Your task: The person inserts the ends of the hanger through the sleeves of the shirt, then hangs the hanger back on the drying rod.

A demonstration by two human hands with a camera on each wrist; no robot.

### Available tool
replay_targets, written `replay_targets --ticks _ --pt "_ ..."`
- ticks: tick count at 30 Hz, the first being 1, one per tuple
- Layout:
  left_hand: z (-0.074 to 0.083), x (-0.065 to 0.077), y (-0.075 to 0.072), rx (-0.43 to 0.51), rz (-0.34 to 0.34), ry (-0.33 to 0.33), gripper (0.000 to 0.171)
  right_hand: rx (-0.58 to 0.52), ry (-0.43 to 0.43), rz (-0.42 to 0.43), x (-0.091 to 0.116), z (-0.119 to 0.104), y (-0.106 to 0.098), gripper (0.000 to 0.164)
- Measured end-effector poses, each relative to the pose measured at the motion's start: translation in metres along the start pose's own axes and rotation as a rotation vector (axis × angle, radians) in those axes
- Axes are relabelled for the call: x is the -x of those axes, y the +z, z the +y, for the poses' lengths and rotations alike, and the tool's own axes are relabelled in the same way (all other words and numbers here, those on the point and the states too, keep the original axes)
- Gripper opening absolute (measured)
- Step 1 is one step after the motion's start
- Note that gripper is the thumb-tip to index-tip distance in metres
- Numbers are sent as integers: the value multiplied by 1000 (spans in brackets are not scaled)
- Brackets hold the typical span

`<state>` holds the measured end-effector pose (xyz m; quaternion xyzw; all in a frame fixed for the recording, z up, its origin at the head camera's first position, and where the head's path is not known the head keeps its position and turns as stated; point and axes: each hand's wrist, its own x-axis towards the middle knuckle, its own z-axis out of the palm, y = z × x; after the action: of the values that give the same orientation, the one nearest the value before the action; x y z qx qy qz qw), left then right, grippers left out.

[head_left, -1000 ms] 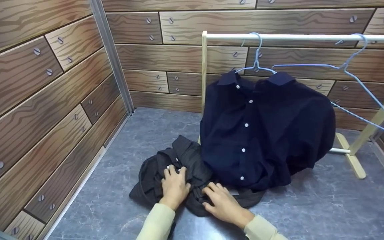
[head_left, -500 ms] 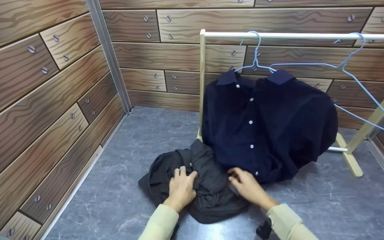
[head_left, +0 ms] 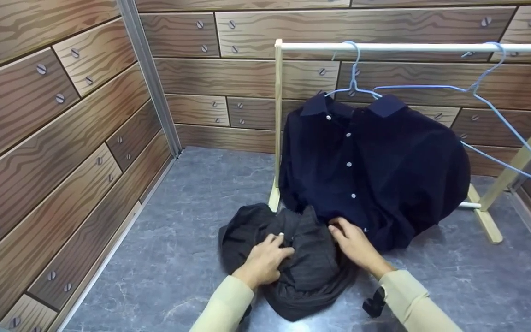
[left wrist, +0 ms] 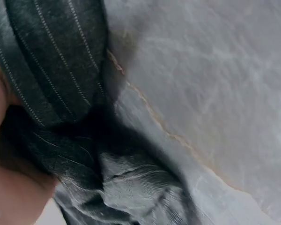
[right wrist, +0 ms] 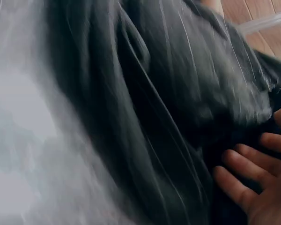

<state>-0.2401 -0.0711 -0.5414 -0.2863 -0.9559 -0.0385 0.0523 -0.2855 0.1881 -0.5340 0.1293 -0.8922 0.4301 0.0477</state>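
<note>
A crumpled dark grey pinstriped shirt [head_left: 311, 263] lies in a heap on the grey floor. My left hand [head_left: 264, 262] grips its cloth near a white button, and in the left wrist view the striped fabric [left wrist: 56, 61] runs between thumb and fingers. At the heap's right side is my right hand [head_left: 355, 242], close to the hem of a navy shirt [head_left: 376, 157] on a blue hanger [head_left: 354, 83]. The right wrist view shows that hand's fingers [right wrist: 246, 164] spread and loosely bent beside the grey cloth, pinching nothing.
A wooden clothes rack with a white rail [head_left: 413, 47] stands behind. On its right hangs a bare blue hanger [head_left: 505, 110]. The rack's foot [head_left: 486, 221] rests on the floor. Wood-patterned walls close off the left and back.
The grey shirt has shifted right and turned, the left hand moving with it. My right hand came off the heap's front and moved up and right toward the navy hem.
</note>
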Motion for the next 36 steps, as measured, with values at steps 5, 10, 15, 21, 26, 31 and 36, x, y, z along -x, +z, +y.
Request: replay_targets --ticks 5,10,15,21,26,31,36 --pt "7 -4 5 -38 20 200 52 79 -36 32 -8 12 -15 18" --pt "17 -11 7 -41 36 331 46 234 -65 72 -8 20 -25 18" --pt "28 -21 10 -31 56 289 40 244 -43 34 0 11 -22 21" --pt "37 -33 13 -54 106 147 38 191 -46 -93 9 -11 -17 31" --pt "38 -34 8 -31 126 92 46 307 -95 -130 18 -18 -16 45" --pt "33 -23 -2 52 317 55 63 362 -116 -79 25 -13 -19 48" --pt "50 -3 -12 -55 518 74 61 394 -167 -21 28 -8 -21 61"
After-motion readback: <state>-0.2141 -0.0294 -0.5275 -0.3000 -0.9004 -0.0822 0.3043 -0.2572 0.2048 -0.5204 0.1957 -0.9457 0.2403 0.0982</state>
